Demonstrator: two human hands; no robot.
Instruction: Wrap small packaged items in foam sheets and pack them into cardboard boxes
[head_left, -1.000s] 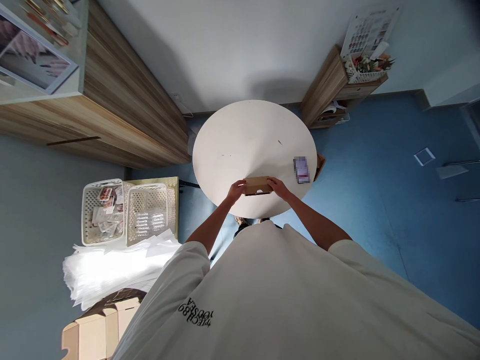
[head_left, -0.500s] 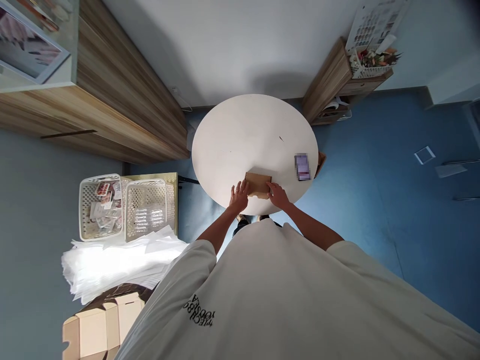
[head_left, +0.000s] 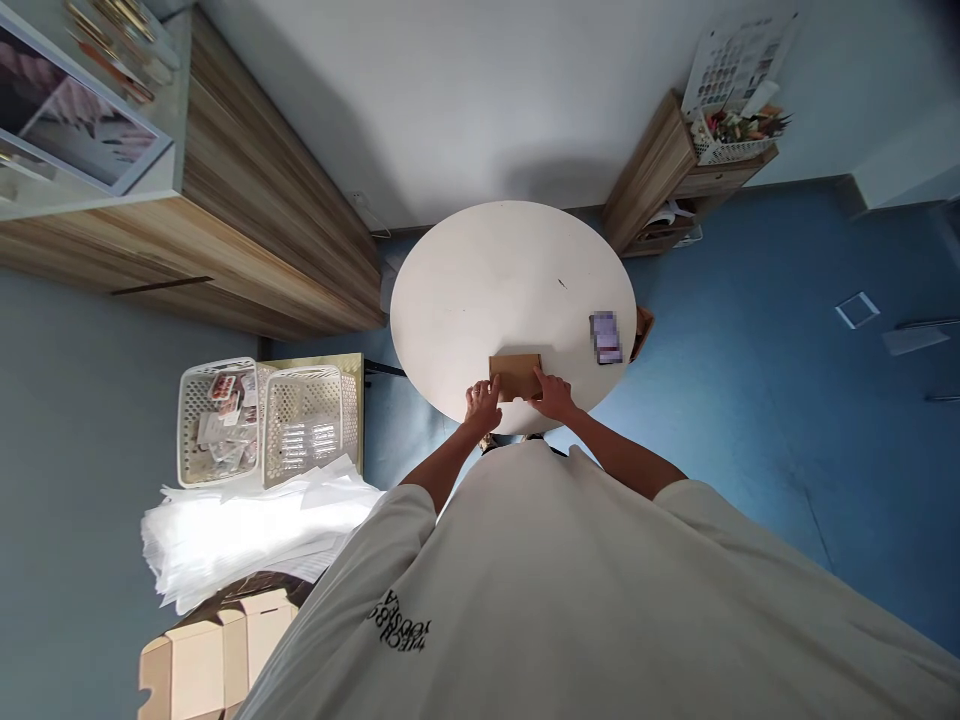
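Observation:
A small brown cardboard box lies near the front edge of the round white table, its lid looking closed. At its left front corner is my left hand, with the thumb against the box and the fingers curled beside it. From the right, my right hand grips the other side, thumb and fingers at the right front corner. Part of the front edge is covered by my hands. A phone with a blurred purple screen rests on the table to the right.
Two white baskets hold small packets and clear plastic pieces at the left. Below them are white sheets and unfolded cardboard boxes. A wooden cabinet rises at the left; a small shelf unit stands behind right.
My left fingers, more spread along the box's left side before, have drawn in and curled lower. My right hand has shifted slightly along its corner. The whole view has tilted a little.

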